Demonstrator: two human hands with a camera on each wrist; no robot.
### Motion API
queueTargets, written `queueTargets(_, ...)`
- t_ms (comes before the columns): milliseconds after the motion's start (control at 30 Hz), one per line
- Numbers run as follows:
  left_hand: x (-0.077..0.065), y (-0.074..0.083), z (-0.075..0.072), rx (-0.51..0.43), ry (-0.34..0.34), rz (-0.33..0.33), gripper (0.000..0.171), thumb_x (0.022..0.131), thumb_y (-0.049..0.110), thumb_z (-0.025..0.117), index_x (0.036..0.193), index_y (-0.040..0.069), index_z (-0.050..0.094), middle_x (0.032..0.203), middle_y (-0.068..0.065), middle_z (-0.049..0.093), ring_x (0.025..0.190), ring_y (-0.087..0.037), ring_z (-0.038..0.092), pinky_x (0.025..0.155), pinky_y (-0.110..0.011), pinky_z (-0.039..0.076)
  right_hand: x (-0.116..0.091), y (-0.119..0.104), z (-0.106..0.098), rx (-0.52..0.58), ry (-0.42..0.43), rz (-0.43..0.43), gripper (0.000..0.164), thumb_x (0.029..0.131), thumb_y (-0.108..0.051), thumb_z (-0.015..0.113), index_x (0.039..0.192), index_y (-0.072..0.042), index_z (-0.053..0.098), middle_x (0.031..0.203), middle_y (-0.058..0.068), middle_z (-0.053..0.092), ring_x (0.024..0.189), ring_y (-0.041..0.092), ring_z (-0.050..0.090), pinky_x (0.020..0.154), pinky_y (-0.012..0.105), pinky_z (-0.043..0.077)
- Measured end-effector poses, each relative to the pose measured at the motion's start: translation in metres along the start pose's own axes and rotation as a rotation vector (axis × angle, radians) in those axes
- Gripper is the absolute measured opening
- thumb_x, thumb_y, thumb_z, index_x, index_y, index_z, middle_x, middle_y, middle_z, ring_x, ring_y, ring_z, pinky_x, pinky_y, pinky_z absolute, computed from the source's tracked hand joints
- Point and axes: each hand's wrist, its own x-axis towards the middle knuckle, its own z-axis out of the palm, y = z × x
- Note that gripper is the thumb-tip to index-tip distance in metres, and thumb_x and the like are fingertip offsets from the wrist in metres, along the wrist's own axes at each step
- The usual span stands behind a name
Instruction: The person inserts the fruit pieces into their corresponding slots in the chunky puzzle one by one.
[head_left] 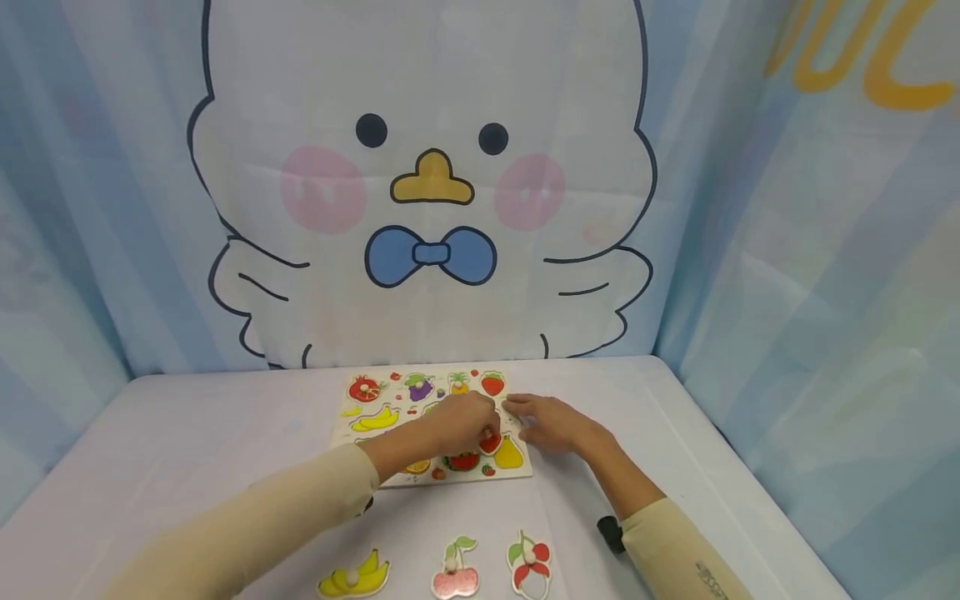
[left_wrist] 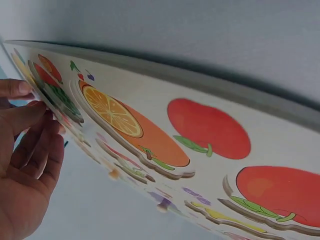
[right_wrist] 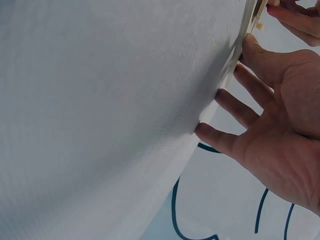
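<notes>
A wooden fruit puzzle board (head_left: 441, 433) lies flat on the white table. My left hand (head_left: 463, 423) reaches over its right half and pinches a red puzzle piece (head_left: 490, 443) just left of the yellow pear (head_left: 508, 453). Which fruit that piece shows is partly hidden by the fingers. In the left wrist view, the left hand (left_wrist: 30, 155) has its fingertips close to the board's face. My right hand (head_left: 557, 423) rests at the board's right edge. The right wrist view shows this hand (right_wrist: 280, 110) with its fingers spread, thumb against the board's edge and fingertips on the table.
Nearer the front lie a banana piece (head_left: 354, 577), a pink cherry piece (head_left: 455, 571) and a red-and-green fruit piece (head_left: 529, 567), loose on the table. A curtain (head_left: 427, 317) printed with a cartoon character stands behind the table, with more curtain at both sides.
</notes>
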Motion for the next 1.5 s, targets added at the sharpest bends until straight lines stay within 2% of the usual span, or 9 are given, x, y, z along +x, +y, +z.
queueTargets(67,0.004,-0.004,0.0,-0.002,0.004,-0.005,0.013,0.097,0.012,0.074,0.106,0.014,0.082,0.098,0.003,0.073,0.084,-0.008,0.061,0.081,-0.021,0.056,-0.001,0.0,0.0,0.003,0.001,0.001,0.058,0.099,-0.018,0.071,0.154,-0.021,0.053,0.164,-0.001,0.044,0.152,0.032,0.041,0.121,0.054,0.037)
queueTargets(400,0.022,-0.021,-0.005,-0.047,0.01,-0.082,0.017,0.097,0.007,0.071,0.109,0.013,0.082,0.105,0.0,0.077,0.098,-0.017,0.067,0.097,-0.033,0.057,-0.001,0.002,0.0,0.006,0.003,0.001,0.057,0.099,-0.017,0.071,0.153,-0.021,0.054,0.164,0.001,0.045,0.151,0.032,0.041,0.121,0.055,0.037)
queueTargets(767,0.045,-0.029,-0.01,-0.08,-0.036,-0.232,0.026,0.095,0.006,0.075,0.119,0.014,0.079,0.119,-0.002,0.073,0.101,-0.016,0.062,0.099,-0.031,0.057,0.0,0.004,0.0,0.01,-0.007,-0.02,0.058,0.1,-0.018,0.07,0.155,-0.022,0.052,0.165,0.002,0.043,0.151,0.033,0.041,0.121,0.055,0.036)
queueTargets(1033,0.061,-0.036,-0.006,-0.065,-0.038,-0.269,0.028,0.094,0.007,0.077,0.121,0.016,0.078,0.118,-0.001,0.072,0.102,-0.017,0.06,0.102,-0.032,0.055,-0.003,0.004,-0.001,0.031,-0.004,0.0,0.058,0.099,-0.018,0.071,0.154,-0.023,0.053,0.165,0.0,0.043,0.152,0.033,0.04,0.121,0.055,0.036)
queueTargets(1267,0.069,-0.038,-0.003,-0.061,-0.046,-0.263,0.027,0.095,0.009,0.075,0.122,0.014,0.077,0.12,-0.003,0.073,0.103,-0.019,0.06,0.101,-0.032,0.056,-0.003,0.005,0.0,0.03,-0.004,-0.011,0.058,0.099,-0.019,0.071,0.154,-0.023,0.053,0.165,0.001,0.043,0.152,0.032,0.04,0.121,0.054,0.037)
queueTargets(1500,0.077,-0.041,-0.002,-0.064,0.004,-0.268,0.022,0.096,0.009,0.075,0.117,0.013,0.079,0.118,-0.003,0.073,0.101,-0.018,0.062,0.098,-0.03,0.057,-0.003,0.005,-0.001,0.014,-0.002,-0.014,0.06,0.099,-0.019,0.072,0.155,-0.025,0.051,0.165,-0.001,0.043,0.152,0.031,0.04,0.121,0.052,0.037)
